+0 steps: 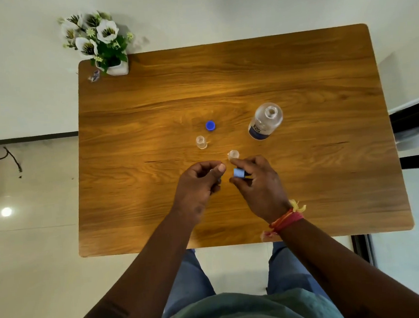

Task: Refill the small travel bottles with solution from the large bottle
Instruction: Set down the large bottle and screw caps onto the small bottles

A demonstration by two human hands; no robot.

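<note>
Nearby: blue cap | large bottle uncapped | flower pot far corner

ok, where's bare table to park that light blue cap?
Free: the table's whole right side beyond the large bottle, the left side, and the far strip past the flower pot. Crowded: centre, among blue cap, two small bottles and both hands.

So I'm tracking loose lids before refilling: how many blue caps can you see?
2. A dark blue cap lies on the table; a lighter blue cap sits in the right hand. The left hand might hide another.
</note>
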